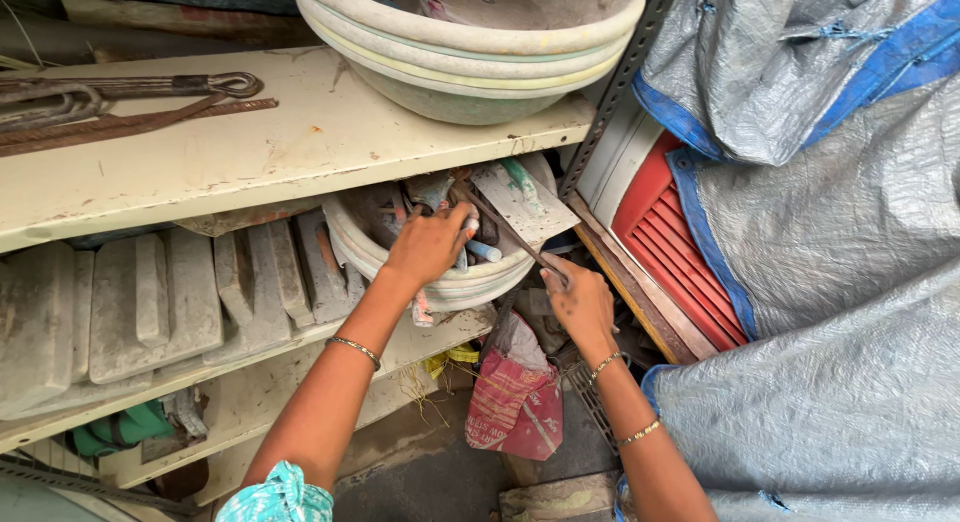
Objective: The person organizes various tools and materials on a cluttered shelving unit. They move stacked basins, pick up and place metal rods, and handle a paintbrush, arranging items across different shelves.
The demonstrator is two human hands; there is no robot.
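My left hand (428,244) reaches into a pale round basin (470,282) on the middle shelf, fingers curled among the tools inside it. A flat metal trowel (522,202) sticks up out of that basin, blade tilted to the upper right. My right hand (580,304) sits just right of the basin and grips the trowel's thin dark shank (528,244) near its lower end. Several small tool handles, one blue-tipped (484,251), lie in the basin under my left hand. Both wrists wear thin metal bangles.
Stacked basins (470,52) stand on the top shelf (300,142) beside rusty steel bars (110,102). Grey plaster floats (150,302) fill the middle shelf's left. A red-patterned sack (515,402) hangs below. A grey and blue tarp (830,282) and red slatted panel (680,262) close the right side.
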